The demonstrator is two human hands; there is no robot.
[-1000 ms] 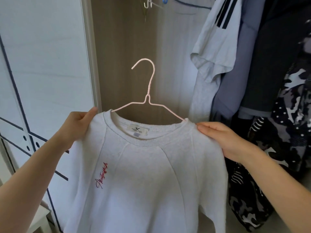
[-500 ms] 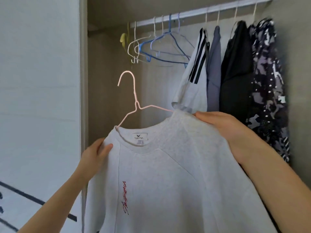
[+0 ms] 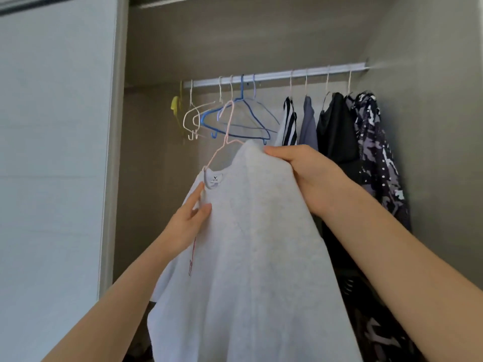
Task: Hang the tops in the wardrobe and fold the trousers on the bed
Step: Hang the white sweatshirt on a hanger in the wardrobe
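- One top in hand: pale sweatshirt (image 3: 261, 231) on a pink hanger (image 3: 228, 124), held up inside the wardrobe (image 3: 235, 43), below the rail (image 3: 274, 75). Hook not on it yet.
- Right hand (image 3: 311, 176): fingers curled over the sweatshirt's high shoulder, gripping cloth & prob. the hanger arm under it (arm itself hidden).
- Left hand (image 3: 188, 223): thumb & forefinger lie fairly straight on the lower shoulder near the collar. Steadying, not clamping, as far as shows.
- Hanger tilted, right side up. Its hook sits in front of the empty hangers (image 3: 206, 118), approx. level w/ their shoulders.
- Step: hanging stage for this top. Trousers & bed not in view, so can't judge that half.
- Next, I'd say: lift higher so the hook clears the rail, aim for the gap btwn the empty hangers and the striped top (image 3: 288, 126), level the hanger, then lower on.
- Watch: hook snagging the blue wire hangers, or collar slipping off the low side while tilted.
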